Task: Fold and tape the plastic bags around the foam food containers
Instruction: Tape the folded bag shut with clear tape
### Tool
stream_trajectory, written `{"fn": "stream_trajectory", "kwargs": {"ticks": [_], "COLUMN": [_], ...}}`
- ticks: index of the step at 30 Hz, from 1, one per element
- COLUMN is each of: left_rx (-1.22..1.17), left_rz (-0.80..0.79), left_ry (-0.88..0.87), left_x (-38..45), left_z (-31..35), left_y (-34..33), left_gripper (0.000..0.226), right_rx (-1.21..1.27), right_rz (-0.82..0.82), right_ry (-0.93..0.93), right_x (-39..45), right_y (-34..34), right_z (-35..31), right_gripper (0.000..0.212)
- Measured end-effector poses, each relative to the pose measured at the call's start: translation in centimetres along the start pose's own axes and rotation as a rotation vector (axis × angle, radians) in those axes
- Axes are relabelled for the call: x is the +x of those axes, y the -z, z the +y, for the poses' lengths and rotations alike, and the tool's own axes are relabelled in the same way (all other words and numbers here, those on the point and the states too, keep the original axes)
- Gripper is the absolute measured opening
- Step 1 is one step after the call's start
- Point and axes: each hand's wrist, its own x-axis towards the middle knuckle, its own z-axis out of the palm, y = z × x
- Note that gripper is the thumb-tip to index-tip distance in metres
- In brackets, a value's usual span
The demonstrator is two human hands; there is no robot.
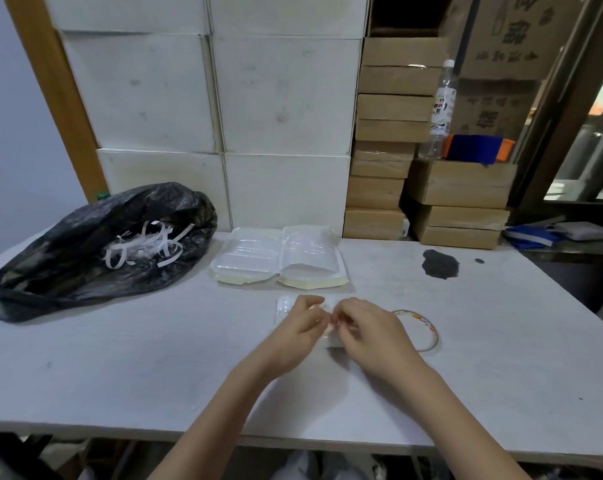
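Bagged container (286,308), seemingly pinched by both hands' fingers (341,315).

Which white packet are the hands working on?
The small packet nearest the person, under both the left hand and right hand. The two stacks behind lie untouched.

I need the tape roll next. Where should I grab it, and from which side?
Take the tape roll by its far right rim, coming from above and the right. It lies flat on the table as a thin ring with an open centre, so a thumb-and-finger pinch across the band should work. Its left part is hidden behind the right hand, which is busy at the bagged container.
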Motion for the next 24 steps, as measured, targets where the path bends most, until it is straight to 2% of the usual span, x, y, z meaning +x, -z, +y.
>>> {"fn": "stream_trajectory", "kwargs": {"ticks": [3,5,6,8,10,12,15,18,21,24], "left_rx": [-0.294,-0.268,-0.196,-0.153,-0.263,-0.32,-0.256,-0.359,-0.35,-0.344], "left_rz": [0.357,0.569,0.6,0.538,0.456,0.461,0.51,0.47,0.47,0.512], "left_ry": [0.002,0.056,0.116,0.255,0.323,0.313,0.274,0.281,0.247,0.213], "left_x": [-1.2,-1.9,-2.3,-2.8,-3.1,-3.4,-3.3,-3.2,-3.3,-3.5], "left_z": [-0.2,-1.1,-1.7,-2.4,-2.5,-2.6,-2.9,-2.4,-2.3,-2.5], "left_y": [1.9,3.3,3.8,4.1,3.7,3.4,3.2,3.0,2.6,2.4], "left_gripper": [0.024,0.019,0.015,0.014,0.016,0.012,0.005,0.003,0.016,0.02], "right_rx": [-0.065,-0.091,-0.108,-0.131,-0.142,-0.153,-0.198,-0.248,-0.092,0.08], "right_rz": [-0.024,-0.037,-0.038,-0.042,-0.067,-0.117,-0.163,-0.189,-0.136,-0.229], "right_ry": [0.02,0.024,0.031,0.047,0.031,0.008,-0.021,-0.03,0.013,-0.021], "right_x": [0.3,0.5,0.6,0.9,1.5,2.0,2.8,3.6,4.0,4.3], "right_y": [-0.2,-0.5,-0.7,-1.0,-0.8,-0.5,-0.2,0.0,-0.3,-1.0], "right_z": [-0.4,-0.1,0.0,0.0,-0.2,-0.4,-1.1,-2.8,-4.6,-5.8], "right_gripper": [0.015,0.02,0.022,0.028,0.03,0.029,0.03,0.03,0.018,0.015]}}
